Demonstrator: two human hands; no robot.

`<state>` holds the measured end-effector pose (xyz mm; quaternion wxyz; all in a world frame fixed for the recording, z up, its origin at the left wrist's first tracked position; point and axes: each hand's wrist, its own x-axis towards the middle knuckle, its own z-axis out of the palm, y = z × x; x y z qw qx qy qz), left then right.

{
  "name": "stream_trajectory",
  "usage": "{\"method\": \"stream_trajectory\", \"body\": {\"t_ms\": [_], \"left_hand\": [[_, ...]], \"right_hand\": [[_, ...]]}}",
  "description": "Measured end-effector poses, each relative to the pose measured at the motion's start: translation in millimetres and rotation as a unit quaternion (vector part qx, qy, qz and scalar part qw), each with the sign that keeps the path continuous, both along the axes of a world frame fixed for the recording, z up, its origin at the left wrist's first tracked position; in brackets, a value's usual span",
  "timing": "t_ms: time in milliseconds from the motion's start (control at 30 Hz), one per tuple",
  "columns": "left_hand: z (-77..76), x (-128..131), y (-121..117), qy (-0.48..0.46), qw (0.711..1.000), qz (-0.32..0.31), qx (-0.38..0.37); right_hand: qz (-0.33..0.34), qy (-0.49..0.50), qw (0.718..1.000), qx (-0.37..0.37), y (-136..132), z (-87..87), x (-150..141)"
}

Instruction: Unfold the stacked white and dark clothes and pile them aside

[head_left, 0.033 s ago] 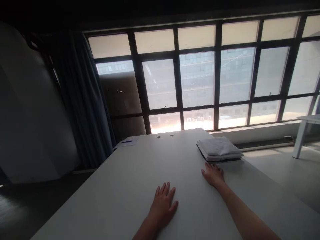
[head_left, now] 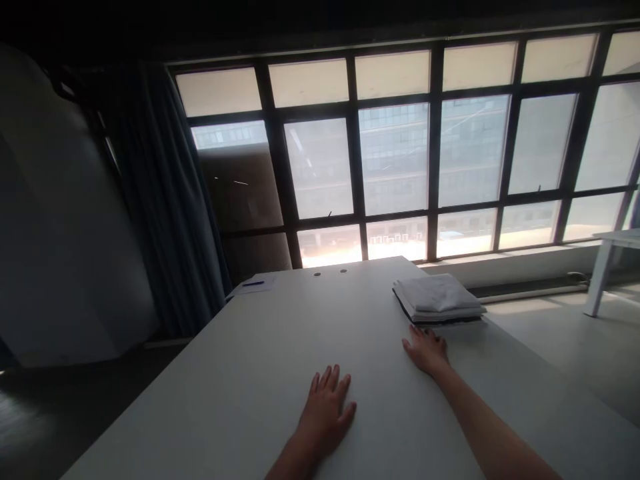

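Observation:
My left hand [head_left: 326, 410] lies flat on the white table [head_left: 240, 393], its fingers stretched out and nothing in it. Farther forward and to the right, my right hand [head_left: 426, 350] rests on the tabletop with fingers apart, holding nothing. Just beyond its fingertips is a stack of folded cloth [head_left: 437, 297], white on top with a dark layer at the bottom. Whether the fingertips touch the stack I cannot tell.
A dark pen [head_left: 253, 283] lies on a sheet of paper [head_left: 265, 287] at the table's far left corner. Two round inserts sit near the far edge. A blue curtain [head_left: 165, 200] hangs at left, windows stand behind, and another white table [head_left: 600, 273] is at right.

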<state>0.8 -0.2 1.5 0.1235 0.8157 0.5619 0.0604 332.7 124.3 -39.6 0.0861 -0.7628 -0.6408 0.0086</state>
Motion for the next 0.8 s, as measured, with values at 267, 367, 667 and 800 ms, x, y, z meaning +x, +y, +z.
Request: {"method": "stream_trajectory", "body": {"t_ms": [267, 367, 667, 800], "left_hand": [[-1.4, 0, 1, -0.034, 0.999, 0.007, 0.01], [-16.6, -8, 10, -0.145, 0.989, 0.011, 0.024], [-37.0, -32, 47, -0.592, 0.796, 0.119, 0.028], [-29.7, -41, 49, -0.668, 0.733, 0.127, -0.007]], "right_hand": [[0.12, 0.025, 0.992, 0.002, -28, 12.2, -23], [0.173, 0.037, 0.984, 0.006, -47, 17.2, -49], [0.392, 0.144, 0.909, -0.013, -142, 31.4, -147], [0.507, 0.169, 0.844, -0.055, -167, 24.8, -192]]}}
